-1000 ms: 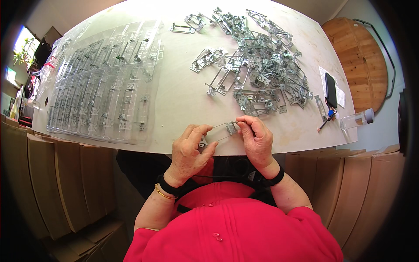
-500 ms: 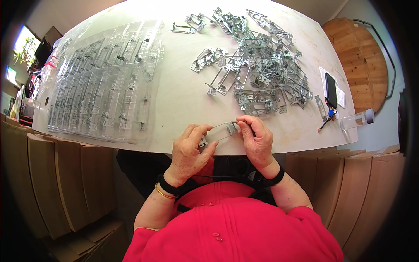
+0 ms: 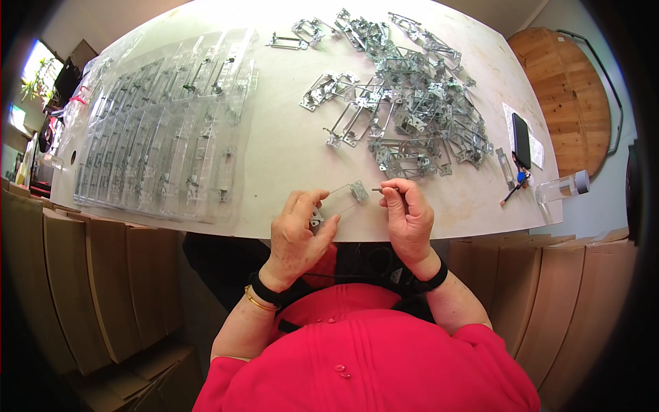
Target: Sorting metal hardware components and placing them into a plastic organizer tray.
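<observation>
Near the table's front edge, my left hand [image 3: 296, 230] is closed around one end of a metal bracket frame [image 3: 359, 192]. Two thin rods join the frame's end plates, and its far plate points up and right. My right hand [image 3: 410, 223] pinches a short, thin dark pin-like piece [image 3: 377, 189] between thumb and fingers. Its tip points left toward the far plate, with a small gap between them. Part of the near plate shows under my left fingers; the rest is hidden.
A heap of similar metal frames [image 3: 425, 103] covers the table's back right. Clear plastic trays [image 3: 154, 137] with frames in their slots lie on the left. At the right are a black phone [image 3: 520, 141], a clear bottle [image 3: 559, 189] and a blue-and-black tool [image 3: 519, 180].
My right hand has drawn slightly right, away from the frame's far plate, and the thin piece in it now shows. The frame has shifted a little left and up.
</observation>
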Motion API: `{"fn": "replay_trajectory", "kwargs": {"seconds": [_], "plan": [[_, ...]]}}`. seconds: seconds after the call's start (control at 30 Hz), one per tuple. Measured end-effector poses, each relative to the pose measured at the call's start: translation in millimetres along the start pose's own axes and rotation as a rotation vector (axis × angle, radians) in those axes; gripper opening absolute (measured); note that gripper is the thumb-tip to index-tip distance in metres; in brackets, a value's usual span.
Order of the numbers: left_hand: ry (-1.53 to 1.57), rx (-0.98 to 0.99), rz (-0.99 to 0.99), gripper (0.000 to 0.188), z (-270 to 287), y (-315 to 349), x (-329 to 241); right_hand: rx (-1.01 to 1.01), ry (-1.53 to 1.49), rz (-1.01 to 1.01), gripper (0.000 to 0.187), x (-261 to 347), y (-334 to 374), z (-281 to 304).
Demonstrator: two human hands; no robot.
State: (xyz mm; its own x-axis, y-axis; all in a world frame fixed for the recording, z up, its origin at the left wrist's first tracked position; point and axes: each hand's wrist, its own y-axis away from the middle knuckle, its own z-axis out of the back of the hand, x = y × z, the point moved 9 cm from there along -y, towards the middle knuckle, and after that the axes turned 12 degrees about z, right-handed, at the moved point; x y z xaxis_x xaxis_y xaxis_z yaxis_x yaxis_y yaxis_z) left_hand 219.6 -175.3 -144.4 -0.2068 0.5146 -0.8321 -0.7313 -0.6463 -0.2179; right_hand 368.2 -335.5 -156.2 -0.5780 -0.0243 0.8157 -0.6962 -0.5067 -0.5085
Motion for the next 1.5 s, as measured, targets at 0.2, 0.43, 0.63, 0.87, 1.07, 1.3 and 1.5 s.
{"fn": "replay_trajectory", "kwargs": {"seconds": [0.2,0.43,0.63,0.87,1.07,1.3,1.5], "plan": [[0.027,-0.015,0.035,0.044,-1,1,3,0.066,0.079,0.075,0.009,6,-3,-3],[0.025,0.002,0.02,0.044,-2,0,2,0.089,0.117,0.108,0.01,9,-5,-5],[0.031,0.018,0.036,0.044,-2,0,3,0.094,0.147,0.133,0.011,12,-6,-6],[0.027,0.002,0.002,0.043,-1,0,2,0.108,0.164,0.157,0.01,17,-7,-7],[0.008,-0.012,-0.018,0.042,-1,1,1,0.11,0.176,0.174,0.01,16,-6,-8],[0.007,-0.012,-0.024,0.042,0,0,0,0.13,0.174,0.153,0.011,16,-8,-9],[0.005,-0.015,-0.038,0.042,-1,-1,-1,0.126,0.171,0.173,0.009,16,-8,-10]]}}
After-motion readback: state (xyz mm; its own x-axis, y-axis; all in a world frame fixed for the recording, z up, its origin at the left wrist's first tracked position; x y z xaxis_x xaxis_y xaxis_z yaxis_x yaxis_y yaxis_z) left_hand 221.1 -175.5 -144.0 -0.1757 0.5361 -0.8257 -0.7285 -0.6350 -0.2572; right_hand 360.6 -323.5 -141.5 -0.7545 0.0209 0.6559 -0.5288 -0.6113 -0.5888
